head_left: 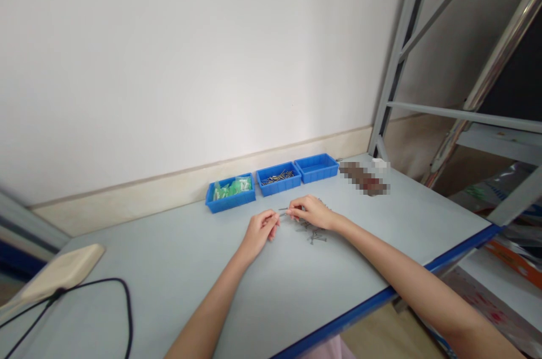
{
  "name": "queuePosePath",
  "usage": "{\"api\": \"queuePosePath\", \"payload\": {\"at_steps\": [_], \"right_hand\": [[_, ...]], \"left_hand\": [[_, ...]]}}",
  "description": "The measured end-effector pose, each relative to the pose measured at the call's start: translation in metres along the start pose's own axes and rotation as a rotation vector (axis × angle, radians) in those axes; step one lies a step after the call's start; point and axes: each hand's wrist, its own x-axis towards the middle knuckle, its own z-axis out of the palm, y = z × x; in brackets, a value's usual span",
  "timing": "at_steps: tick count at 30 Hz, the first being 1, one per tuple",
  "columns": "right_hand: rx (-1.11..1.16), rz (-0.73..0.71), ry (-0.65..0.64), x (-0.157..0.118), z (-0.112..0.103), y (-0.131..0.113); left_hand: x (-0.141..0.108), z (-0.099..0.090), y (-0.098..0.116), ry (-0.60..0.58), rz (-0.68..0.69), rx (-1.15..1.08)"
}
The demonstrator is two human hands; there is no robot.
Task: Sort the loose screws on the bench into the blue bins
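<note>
My left hand (pixel 260 230) is closed, thumb against fingers, just above the grey tabletop. Thin metal screws (pixel 283 214) poke out between it and my right hand (pixel 312 213), which pinches at their other side. The fingertips of both hands nearly meet there. Beneath and beside my right hand lies a loose scatter of long screws (pixel 317 236), partly hidden by the palm. Behind the hands, a blue bin (pixel 278 188) holds a heap of similar metal pieces.
Left of that bin stands a blue bin (pixel 231 204) with green and white plastic packets. On its right is a third blue bin (pixel 317 173). A blurred-out brown patch (pixel 359 175) lies farther right. A cream-coloured box (pixel 63 273) and a black cable (pixel 127 302) occupy the left side.
</note>
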Motion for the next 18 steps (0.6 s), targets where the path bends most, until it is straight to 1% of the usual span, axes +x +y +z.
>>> {"api": "queuePosePath", "payload": {"at_steps": [7,9,14,18], "right_hand": [[0.014,-0.021,0.099,0.0012,0.0003,0.0004],[0.026,-0.023,0.097,0.0016,0.0004,0.0007],[0.012,0.026,0.029,0.0016,0.0018,0.0012],[0.034,-0.009,0.071,0.0015,0.0021,0.001]], "left_hand": [[0.0012,0.0006,-0.0037,0.029,-0.003,-0.041],[0.0008,0.0002,-0.0026,0.028,0.001,-0.035],[-0.0002,-0.0003,0.0001,0.007,0.007,-0.016],[0.0009,0.0003,-0.003,0.033,0.001,-0.041]]}}
